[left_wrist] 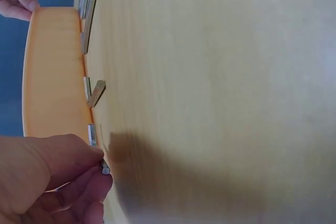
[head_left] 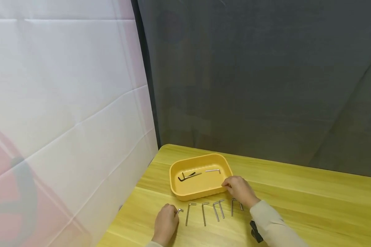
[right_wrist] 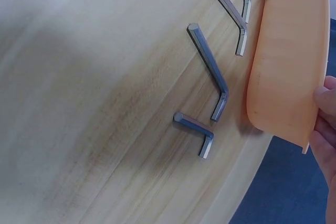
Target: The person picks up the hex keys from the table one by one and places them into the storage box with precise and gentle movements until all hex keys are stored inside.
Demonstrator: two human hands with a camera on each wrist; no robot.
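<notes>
Now, left hand [head_left: 165,223] pinching small hex key [head_left: 179,211], right hand [head_left: 239,190] gripping yellow tray [head_left: 176,192] rim

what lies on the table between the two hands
In the head view, a row of silver L-shaped hex keys lies on the wooden table between the left hand and the right hand, beside the yellow plastic tray.

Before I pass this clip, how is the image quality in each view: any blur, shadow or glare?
Head view: evenly lit and sharp, though the Allen keys look tiny. Left wrist view: soft focus across the table, with a dark blurred shadow beside the left hand. Right wrist view: sharpest, keys crisp with faint shadows; the yellow tray rim slightly overexposed.
</notes>
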